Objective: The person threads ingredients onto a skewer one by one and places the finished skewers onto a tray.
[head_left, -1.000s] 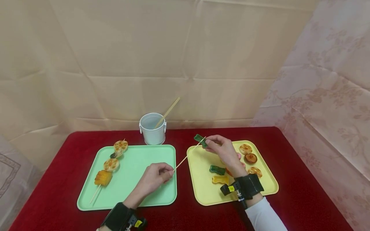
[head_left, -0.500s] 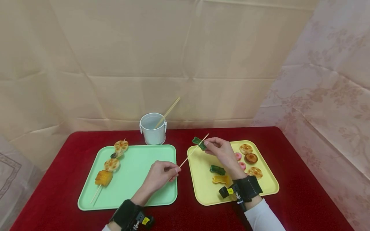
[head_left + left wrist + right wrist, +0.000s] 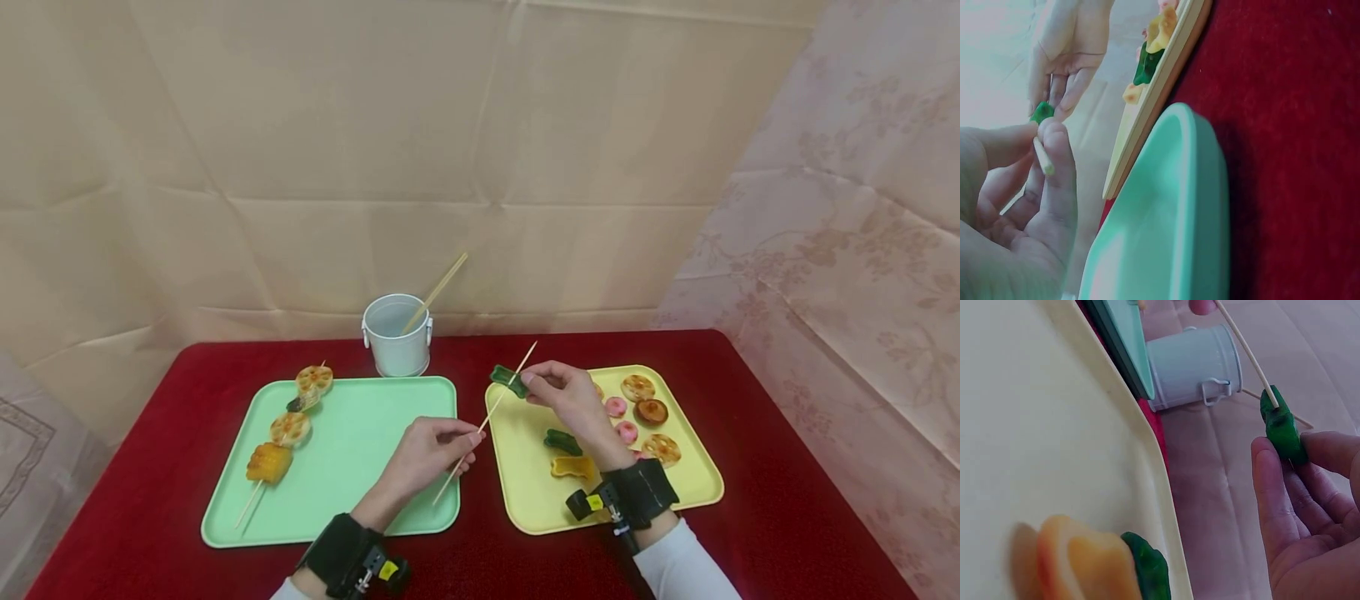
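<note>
My left hand point(image 3: 424, 457) pinches a thin wooden skewer point(image 3: 495, 407) between thumb and fingers, over the right edge of the green tray point(image 3: 375, 408). The skewer's lower end sticks out below that hand. A green pepper piece point(image 3: 501, 377) is on the skewer near its upper end, and the tip shows beyond it. My right hand point(image 3: 577, 408) pinches the pepper piece's right end above the yellow tray point(image 3: 517, 492). In the right wrist view the skewer enters the side of the pepper piece point(image 3: 1285, 434).
A finished skewer with a corn piece point(image 3: 267, 462) and lotus root slices point(image 3: 289, 428) lies on the green tray. The yellow tray bears another pepper piece point(image 3: 562, 442), a yellow piece point(image 3: 572, 467), pink pieces point(image 3: 627, 432) and a mushroom point(image 3: 651, 412). A white bucket point(image 3: 400, 350) holds skewers point(image 3: 442, 283).
My left hand has moved right and up along the skewer, whose lower end now shows below it. The pepper piece has slid down from the tip with my right hand, slightly leftward.
</note>
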### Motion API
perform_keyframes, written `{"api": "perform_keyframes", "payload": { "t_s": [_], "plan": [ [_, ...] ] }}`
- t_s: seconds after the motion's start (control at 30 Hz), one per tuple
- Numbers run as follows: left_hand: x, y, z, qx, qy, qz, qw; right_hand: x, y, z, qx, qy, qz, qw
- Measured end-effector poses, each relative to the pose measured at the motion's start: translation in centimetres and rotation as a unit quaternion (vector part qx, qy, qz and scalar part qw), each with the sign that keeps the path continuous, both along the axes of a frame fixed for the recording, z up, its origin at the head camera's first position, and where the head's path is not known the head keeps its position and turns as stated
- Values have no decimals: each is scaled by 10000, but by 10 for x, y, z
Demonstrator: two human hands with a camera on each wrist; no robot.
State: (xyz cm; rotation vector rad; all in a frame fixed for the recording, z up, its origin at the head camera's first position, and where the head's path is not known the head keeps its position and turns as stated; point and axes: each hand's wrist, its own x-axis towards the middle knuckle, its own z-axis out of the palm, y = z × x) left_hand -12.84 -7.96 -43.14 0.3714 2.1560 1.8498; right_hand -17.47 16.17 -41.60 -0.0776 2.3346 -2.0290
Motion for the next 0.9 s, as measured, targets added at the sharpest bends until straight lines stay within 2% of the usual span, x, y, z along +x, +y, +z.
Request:
{"api": "perform_keyframes", "payload": {
  "t_s": [0.27,0.63,0.9],
  "plan": [
    [-3,4,-1,102,-209,357,9991,6,-4,-3,146,240,297,9992],
    [-4,5,-5,24,-23,361,9993,14,-11,-5,1024,472,525,9922],
    [-4,8,-4,-34,-80,522,9986,19,-18,-10,1005,506,813,9903]
  ]
}}
